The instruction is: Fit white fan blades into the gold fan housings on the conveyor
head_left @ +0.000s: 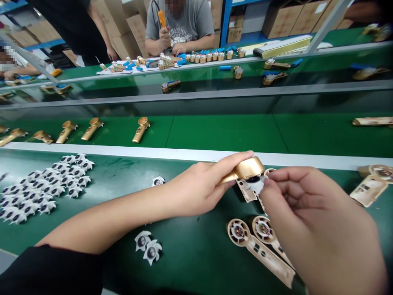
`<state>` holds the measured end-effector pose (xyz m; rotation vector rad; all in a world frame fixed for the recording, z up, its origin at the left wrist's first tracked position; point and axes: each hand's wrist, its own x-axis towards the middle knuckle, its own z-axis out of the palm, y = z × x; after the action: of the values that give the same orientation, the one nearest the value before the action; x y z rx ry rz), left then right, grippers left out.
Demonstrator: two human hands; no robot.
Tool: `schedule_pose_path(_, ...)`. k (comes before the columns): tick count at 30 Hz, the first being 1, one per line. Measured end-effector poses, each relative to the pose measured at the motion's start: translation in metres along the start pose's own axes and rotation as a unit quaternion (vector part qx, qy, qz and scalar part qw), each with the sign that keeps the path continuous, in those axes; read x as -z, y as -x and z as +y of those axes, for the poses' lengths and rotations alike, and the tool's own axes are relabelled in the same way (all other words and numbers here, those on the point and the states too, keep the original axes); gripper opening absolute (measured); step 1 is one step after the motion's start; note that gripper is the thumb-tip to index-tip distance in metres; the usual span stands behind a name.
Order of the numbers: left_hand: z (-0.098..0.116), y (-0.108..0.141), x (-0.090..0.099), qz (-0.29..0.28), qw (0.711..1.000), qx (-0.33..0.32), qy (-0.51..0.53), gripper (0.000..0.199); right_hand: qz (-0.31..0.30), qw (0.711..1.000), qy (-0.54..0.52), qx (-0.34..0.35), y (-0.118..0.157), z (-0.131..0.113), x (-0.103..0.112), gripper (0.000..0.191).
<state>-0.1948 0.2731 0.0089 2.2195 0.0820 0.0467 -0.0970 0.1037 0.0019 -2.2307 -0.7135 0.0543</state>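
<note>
My left hand (199, 188) is closed round the handle of a gold fan housing (250, 167), its round head pointing right. Under that head, my right hand (307, 205) pinches a white fan blade piece (255, 185) between thumb and forefinger; the blade touches or nearly touches the housing. Below the hands lie open housing halves (262, 254) with round heads and copper coils, partly hidden by my right hand. Two white fan blades (152, 251) rest left of these, and another blade (158, 180) sits behind my left forearm.
Many white fan blades (46, 184) are grouped at the left. Gold housings (141, 130) lie on the green belt (215, 131) beyond a white rail (184, 154). More halves (373, 184) lie at right. Across the line, a person in a grey shirt (196, 24) holds an orange tool (161, 19).
</note>
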Motion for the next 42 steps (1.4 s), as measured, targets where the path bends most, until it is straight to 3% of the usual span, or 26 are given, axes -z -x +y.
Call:
schedule_pose_path(12, 0.001, 0.003, -0.002, -0.01, 0.999, 0.0, -0.051, 0.051, -0.013, 0.989, -0.112, -0.096, -0.002, -0.007, 0.002, 0.014)
schedule_pose_path(14, -0.002, 0.006, -0.004, -0.016, 0.996, 0.002, -0.086, 0.055, -0.04, 0.971, -0.187, -0.143, -0.006, -0.009, 0.001, 0.016)
schedule_pose_path(17, -0.007, 0.01, -0.005, -0.022, 0.991, -0.011, -0.129, 0.062, -0.099, 0.92, -0.325, -0.198, -0.013, -0.008, -0.002, 0.022)
schedule_pose_path(21, -0.021, 0.002, 0.011, 0.013, 0.981, -0.035, -0.189, 0.054, -0.164, 0.855, -0.441, -0.219, -0.01, -0.006, -0.015, 0.034)
schedule_pose_path(23, -0.038, -0.01, 0.026, 0.038, 0.959, 0.009, -0.282, 0.06, -0.227, 0.875, -0.385, -0.185, 0.007, -0.007, -0.027, 0.036)
schedule_pose_path(25, -0.063, -0.024, 0.041, 0.072, 0.915, 0.106, -0.383, 0.061, -0.338, 0.901, -0.264, -0.068, 0.034, -0.01, -0.041, 0.028)
schedule_pose_path(26, -0.078, -0.03, 0.047, 0.076, 0.894, 0.156, -0.414, 0.061, -0.392, 0.897, -0.203, 0.005, 0.049, -0.011, -0.048, 0.022)
schedule_pose_path(28, -0.103, -0.037, 0.057, 0.072, 0.878, 0.206, -0.427, 0.06, -0.461, 0.87, -0.121, 0.125, 0.077, -0.015, -0.061, 0.021)
schedule_pose_path(31, -0.121, -0.038, 0.063, 0.081, 0.872, 0.23, -0.425, 0.061, -0.469, 0.859, -0.064, 0.194, 0.103, -0.022, -0.077, 0.03)
schedule_pose_path(34, -0.108, -0.028, 0.062, 0.124, 0.866, 0.215, -0.434, 0.067, -0.445, 0.869, -0.013, 0.215, 0.111, -0.034, -0.092, 0.029)
schedule_pose_path(38, -0.068, -0.004, 0.056, 0.186, 0.873, 0.125, -0.433, 0.065, -0.431, 0.873, 0.031, 0.224, 0.111, -0.051, -0.104, 0.024)
schedule_pose_path(42, -0.023, 0.035, 0.043, 0.196, 0.887, 0.069, -0.412, 0.057, -0.416, 0.883, 0.043, 0.213, 0.108, -0.05, -0.087, 0.024)
